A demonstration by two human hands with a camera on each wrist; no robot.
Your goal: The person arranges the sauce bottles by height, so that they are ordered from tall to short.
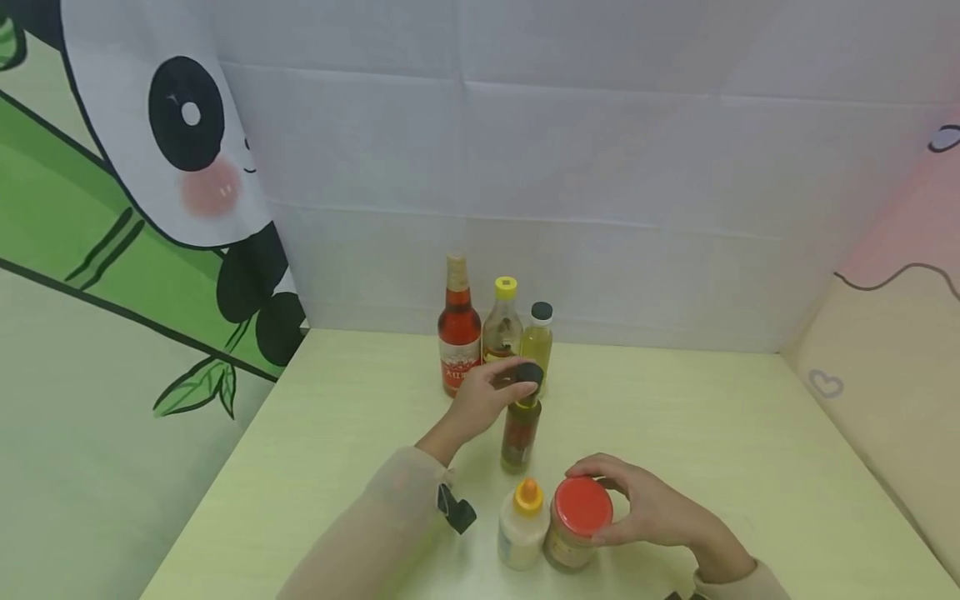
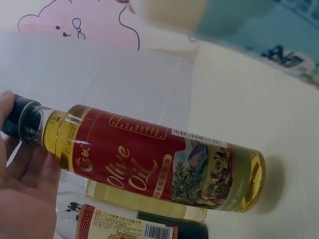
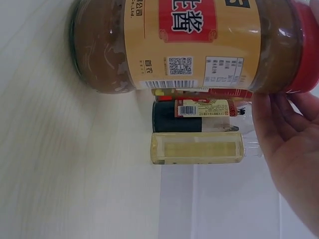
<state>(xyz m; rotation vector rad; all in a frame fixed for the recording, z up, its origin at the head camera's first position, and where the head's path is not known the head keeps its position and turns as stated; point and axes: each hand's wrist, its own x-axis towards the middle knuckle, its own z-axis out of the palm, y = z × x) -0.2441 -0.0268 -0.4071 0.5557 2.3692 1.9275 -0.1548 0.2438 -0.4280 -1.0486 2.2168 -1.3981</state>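
Note:
My left hand pinches the black cap of an olive oil bottle between thumb and fingers. The left wrist view shows that bottle's red label and the golden oil inside. My right hand grips a peanut butter jar by its red lid, thumb at the near side and fingers at the far side. In the right wrist view the brown paste shows behind the jar's tan label. Beside the jar stands a pale squeeze bottle with a yellow cap and orange tip.
Behind the olive oil stand a red-liquid bottle, a yellow-capped bottle and a dark-capped bottle of yellow liquid. A pale table carries everything. White sheeting hangs along its back edge, with printed cartoon cloths at both sides.

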